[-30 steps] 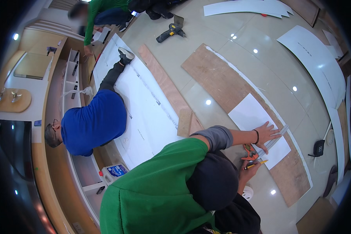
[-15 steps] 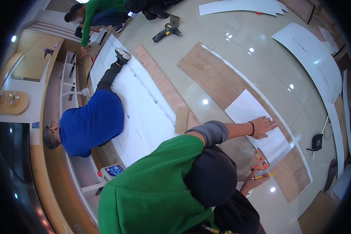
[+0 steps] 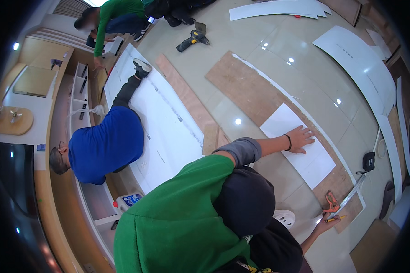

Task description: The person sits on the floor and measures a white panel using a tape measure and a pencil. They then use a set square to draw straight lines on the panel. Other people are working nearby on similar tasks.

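Observation:
Neither of my hands is in view. Below me a person in a green top (image 3: 177, 214) and dark cap (image 3: 246, 195) bends over a curved-edged plywood strip (image 3: 237, 82). That person's left hand (image 3: 299, 139) lies spread on a white sheet (image 3: 321, 168) resting on the plywood. Their right hand (image 3: 324, 224) has a yellow pencil (image 3: 336, 219) in it and is at an orange clamp (image 3: 332, 202). A long pale straightedge (image 3: 351, 194) lies across the plywood's near end beside the clamp; whether the hand grips either is unclear.
Another person in blue (image 3: 109, 141) kneels on a large white panel (image 3: 168, 141). Someone in green (image 3: 111, 18) crouches farther back. A cordless drill (image 3: 193, 42), a black tape measure (image 3: 368, 161) and curved white panels (image 3: 355, 63) lie on the tiles. A jug (image 3: 128, 200) stands by the shelving.
The green-topped person's right hand has moved right and nearer with the pencil, clamp and straightedge, off the white sheet. Their left hand has shifted slightly left. The view has turned a little.

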